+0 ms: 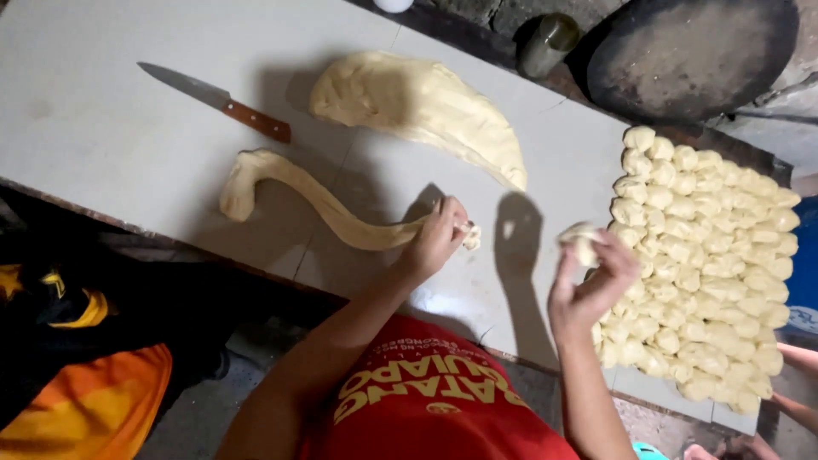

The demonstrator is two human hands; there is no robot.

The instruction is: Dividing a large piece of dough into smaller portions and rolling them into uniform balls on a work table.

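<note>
A head-worn camera looks down on a pale grey tiled work table [102,102] that fills most of the frame. In the centre, the person's left hand [436,240] is closed around one end of a long, thin rope of pale yellow dough [315,200], which snakes away toward the left of the frame and ends in a thicker knob. To its right, the right hand [592,285] is raised, its fingers curled around a small torn-off lump of pale dough [581,241].

Above the rope, in the upper centre, lies a large crescent-shaped slab of the same dough [422,106]. A kitchen knife with a steel blade and brown wooden handle [223,102] rests in the upper left, well apart from both hands. The right side of the frame is packed with rows of small dough pieces [703,255], touching one another; the right hand hovers at their left edge and covers a few of them.

At the top right, beyond the table, sit a large round dark pan [690,51] and a dark cylindrical cup [548,43], both dim and hard to make out. The person's red printed shirt [426,400] fills the bottom centre. An orange and black cloth [77,383] lies in shadow at the lower left. Part of another person's arm [797,358] is cut off at the lower right edge.
</note>
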